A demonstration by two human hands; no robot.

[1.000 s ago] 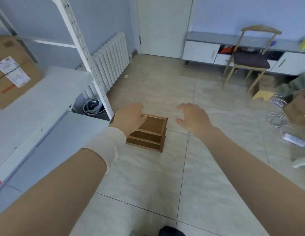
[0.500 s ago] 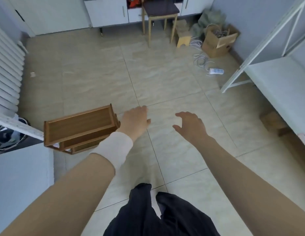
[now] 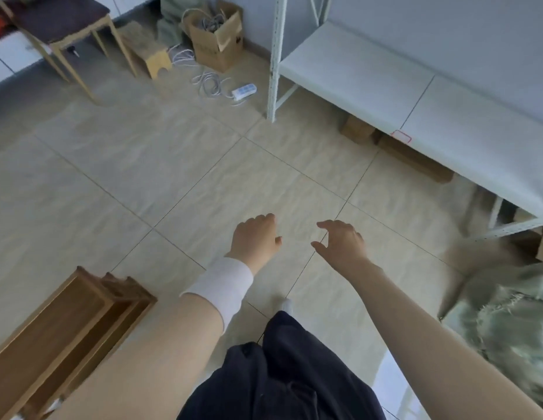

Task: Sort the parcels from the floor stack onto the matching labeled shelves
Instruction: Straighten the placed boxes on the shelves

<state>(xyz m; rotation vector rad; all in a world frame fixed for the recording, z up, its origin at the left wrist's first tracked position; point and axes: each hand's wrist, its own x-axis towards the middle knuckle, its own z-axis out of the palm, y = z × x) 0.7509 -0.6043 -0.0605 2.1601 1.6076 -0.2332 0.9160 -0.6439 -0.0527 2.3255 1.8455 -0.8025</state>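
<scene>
My left hand [image 3: 255,241], with a white wristband, hovers over bare floor tiles, its fingers loosely curled around nothing. A little to its right my right hand [image 3: 340,242] is held out with spread fingers and holds nothing. A white metal shelf [image 3: 409,95] runs along the right wall, with a small red-edged label [image 3: 401,136] on its front edge. Brown cardboard parcels [image 3: 416,159] lie on the floor under that shelf, and more parcels [image 3: 534,244] show blurred at the right edge.
A wooden tray-like rack [image 3: 67,325] lies on the floor at lower left. A chair [image 3: 61,28], a small wooden stool [image 3: 149,53], an open carton of cables [image 3: 217,34] and a power strip [image 3: 243,90] stand at the back. A mottled green sack [image 3: 507,331] sits at right.
The view has swung right: the left shelf, radiator and door are gone, the right shelf and its parcels have come in. The wooden rack slid to lower left. Both hands stay empty.
</scene>
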